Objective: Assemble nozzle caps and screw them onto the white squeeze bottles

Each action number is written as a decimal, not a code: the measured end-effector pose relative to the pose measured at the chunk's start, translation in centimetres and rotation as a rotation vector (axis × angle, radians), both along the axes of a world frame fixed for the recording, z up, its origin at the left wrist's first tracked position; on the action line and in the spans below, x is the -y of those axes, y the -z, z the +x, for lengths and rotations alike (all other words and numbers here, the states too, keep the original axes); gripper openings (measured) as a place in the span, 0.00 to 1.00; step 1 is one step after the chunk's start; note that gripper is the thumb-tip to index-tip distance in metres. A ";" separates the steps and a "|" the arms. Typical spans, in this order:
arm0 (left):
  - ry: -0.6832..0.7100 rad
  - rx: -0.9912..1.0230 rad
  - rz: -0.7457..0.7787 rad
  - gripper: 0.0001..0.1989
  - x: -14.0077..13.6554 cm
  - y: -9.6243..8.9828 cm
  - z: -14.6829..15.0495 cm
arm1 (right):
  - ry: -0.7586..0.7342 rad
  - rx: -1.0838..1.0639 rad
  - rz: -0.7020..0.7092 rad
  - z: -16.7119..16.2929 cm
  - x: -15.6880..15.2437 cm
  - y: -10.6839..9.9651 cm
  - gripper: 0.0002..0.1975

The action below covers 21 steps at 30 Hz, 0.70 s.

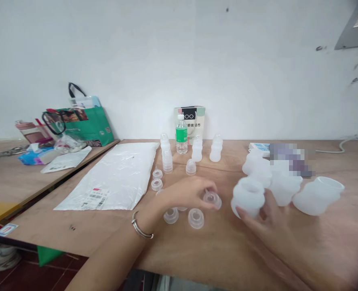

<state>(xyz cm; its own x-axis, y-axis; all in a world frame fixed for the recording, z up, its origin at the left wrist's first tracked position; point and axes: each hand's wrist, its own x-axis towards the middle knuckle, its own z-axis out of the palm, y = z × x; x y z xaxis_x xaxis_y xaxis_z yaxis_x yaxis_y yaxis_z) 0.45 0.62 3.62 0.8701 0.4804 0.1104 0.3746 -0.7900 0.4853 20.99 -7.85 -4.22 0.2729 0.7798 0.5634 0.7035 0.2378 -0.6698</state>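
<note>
clear cap (211, 198) pinched by left hand (193, 191), right hand (268, 220) around white bottle (247, 197)

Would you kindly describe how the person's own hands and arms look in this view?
The left hand is ungloved, and a thin, silver-coloured metal bangle circles that wrist. The right hand is ungloved too, with no jewellery that I can make out. No sleeve shows on either forearm as far as the picture reaches.
</note>
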 end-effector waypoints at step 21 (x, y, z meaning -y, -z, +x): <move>-0.345 0.565 -0.534 0.14 -1.7 2.4 -2.2 | -0.294 0.523 0.278 -0.8 -4.5 -0.4 0.22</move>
<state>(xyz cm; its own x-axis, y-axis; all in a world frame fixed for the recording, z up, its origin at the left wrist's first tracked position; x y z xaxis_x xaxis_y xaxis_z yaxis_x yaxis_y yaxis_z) -1.72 2.33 1.25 0.5476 0.8199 0.1670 0.1416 -0.2874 0.9473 20.16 -3.38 -3.84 -0.2932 0.5863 0.7551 0.7989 0.5841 -0.1434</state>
